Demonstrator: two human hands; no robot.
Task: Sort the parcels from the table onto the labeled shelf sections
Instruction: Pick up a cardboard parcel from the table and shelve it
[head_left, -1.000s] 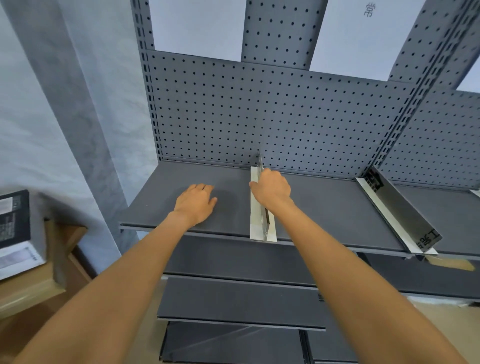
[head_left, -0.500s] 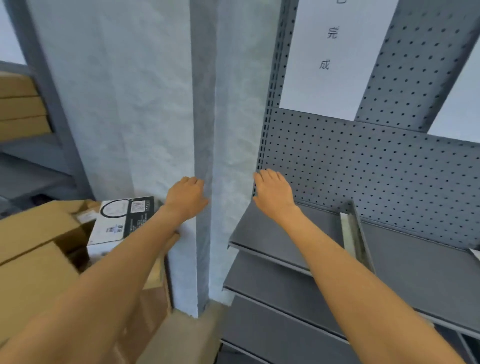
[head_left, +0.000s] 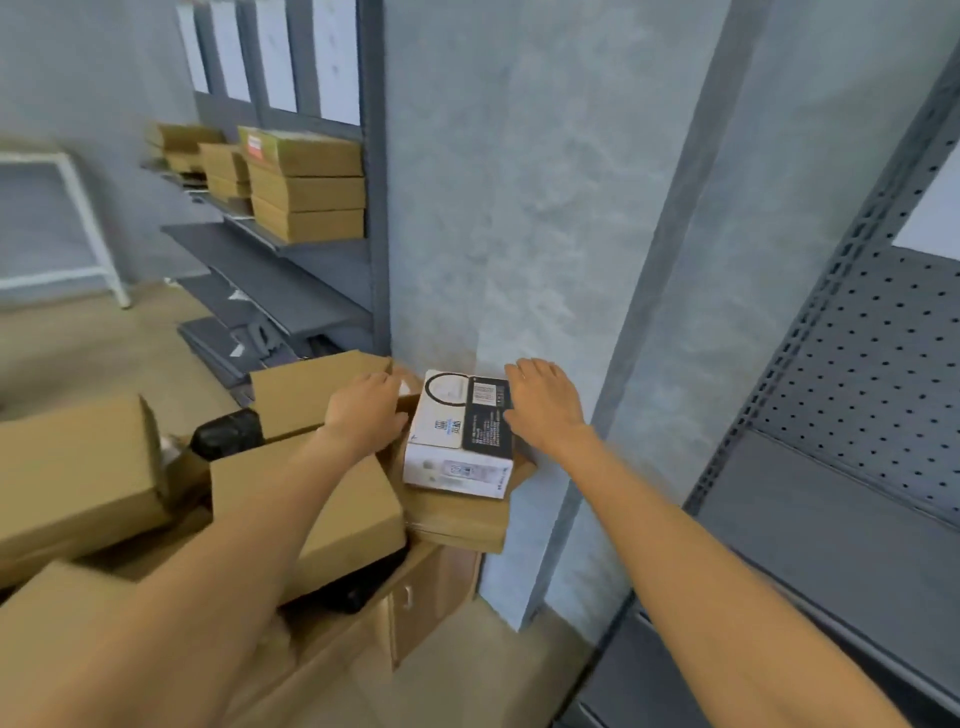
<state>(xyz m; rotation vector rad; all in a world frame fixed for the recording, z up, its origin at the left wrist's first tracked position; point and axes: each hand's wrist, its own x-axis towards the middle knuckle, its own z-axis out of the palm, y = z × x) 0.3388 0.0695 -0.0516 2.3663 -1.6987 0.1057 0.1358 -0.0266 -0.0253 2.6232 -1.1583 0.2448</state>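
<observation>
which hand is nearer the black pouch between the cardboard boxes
Left. The left hand is at the white box's left side, just right of the black pouch; the right hand is beyond the box.

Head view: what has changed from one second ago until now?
The view swung left, from the shelf to the table of parcels. Both hands left the shelf board: the left hand and right hand now reach the two sides of the white box, which is not yet lifted. The box stayed on the cardboard parcels.
</observation>
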